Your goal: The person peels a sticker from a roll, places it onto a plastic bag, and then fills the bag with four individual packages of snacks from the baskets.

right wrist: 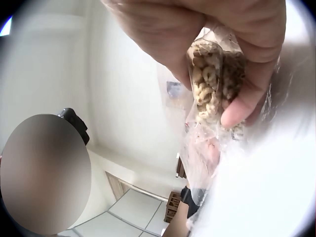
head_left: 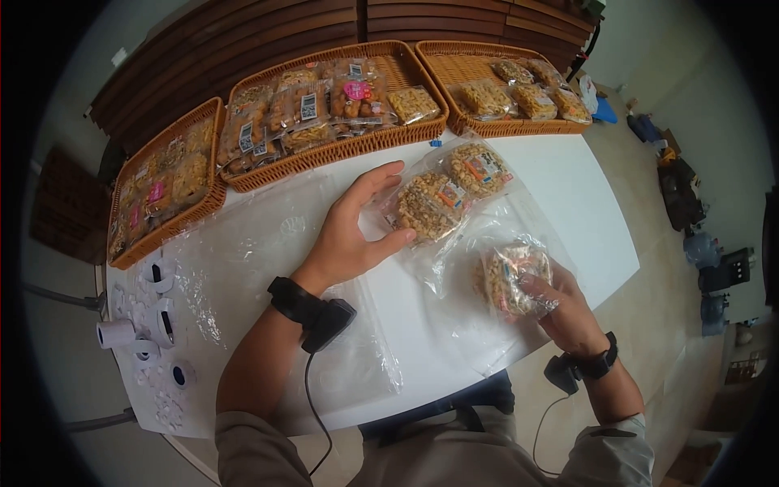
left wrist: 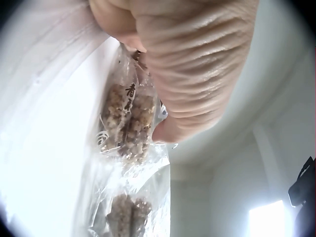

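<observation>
Two round nut-snack packs (head_left: 428,209) lie side by side in a large clear bag (head_left: 434,272). My left hand (head_left: 345,235) is at their left end, thumb and forefinger spread apart, the thumb touching the nearer pack; in the left wrist view the hand (left wrist: 192,64) is beside the upright-looking packs (left wrist: 126,118). My right hand (head_left: 568,312) grips more packs (head_left: 507,280) over the table's near right part, thumb on top, within clear film. The right wrist view shows two stacked packs (right wrist: 206,81) between the thumb and fingers of that hand (right wrist: 197,29).
Three wicker baskets (head_left: 333,154) of packaged snacks line the back and left of the white table (head_left: 584,195). Clear plastic sheets (head_left: 268,268) cover its left middle. Tape rolls (head_left: 116,334) and paper scraps are at the left edge. Water jugs (head_left: 702,250) stand on the floor, right.
</observation>
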Tool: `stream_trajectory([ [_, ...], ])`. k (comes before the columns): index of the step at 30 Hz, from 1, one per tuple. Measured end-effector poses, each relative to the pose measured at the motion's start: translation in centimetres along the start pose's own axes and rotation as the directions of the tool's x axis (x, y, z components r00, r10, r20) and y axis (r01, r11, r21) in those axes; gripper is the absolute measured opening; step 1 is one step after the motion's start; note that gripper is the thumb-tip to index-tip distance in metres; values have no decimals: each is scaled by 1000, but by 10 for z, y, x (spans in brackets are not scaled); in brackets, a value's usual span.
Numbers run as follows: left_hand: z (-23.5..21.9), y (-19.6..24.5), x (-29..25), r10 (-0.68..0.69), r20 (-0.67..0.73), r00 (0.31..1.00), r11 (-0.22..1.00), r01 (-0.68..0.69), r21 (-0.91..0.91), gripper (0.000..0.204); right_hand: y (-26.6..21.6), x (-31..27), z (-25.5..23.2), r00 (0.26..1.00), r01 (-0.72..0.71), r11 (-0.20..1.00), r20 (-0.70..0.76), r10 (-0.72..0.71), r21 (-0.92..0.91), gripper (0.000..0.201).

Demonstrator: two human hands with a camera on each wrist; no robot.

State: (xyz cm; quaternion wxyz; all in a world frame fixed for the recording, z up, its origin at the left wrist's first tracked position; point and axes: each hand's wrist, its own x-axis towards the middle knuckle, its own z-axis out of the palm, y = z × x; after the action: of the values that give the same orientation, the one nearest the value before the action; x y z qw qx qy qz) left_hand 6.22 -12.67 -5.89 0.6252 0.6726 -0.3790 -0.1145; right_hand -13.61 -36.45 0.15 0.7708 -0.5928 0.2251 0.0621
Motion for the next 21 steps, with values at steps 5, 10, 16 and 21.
stream_trajectory([
  [5, -2, -5, 1, 35, -5, 999, 999, -35, 32, 68, 6, 20, 15, 993, 75, 997, -96, -74, 9, 47],
  [10, -3, -2, 1, 20, -19, 1000, 993, -18, 113, 56, 7, 24, 12, 995, -15, 1000, 102, 16, -6, 53],
  [16, -3, -4, 2, -3, -39, 999, 996, 7, 87, 49, 1, 28, 19, 985, -43, 996, 164, 56, -83, 64],
  [21, -3, -3, 2, -8, -56, 998, 991, 15, 130, 50, -4, 38, 18, 953, -54, 984, 285, 102, -173, 66],
])
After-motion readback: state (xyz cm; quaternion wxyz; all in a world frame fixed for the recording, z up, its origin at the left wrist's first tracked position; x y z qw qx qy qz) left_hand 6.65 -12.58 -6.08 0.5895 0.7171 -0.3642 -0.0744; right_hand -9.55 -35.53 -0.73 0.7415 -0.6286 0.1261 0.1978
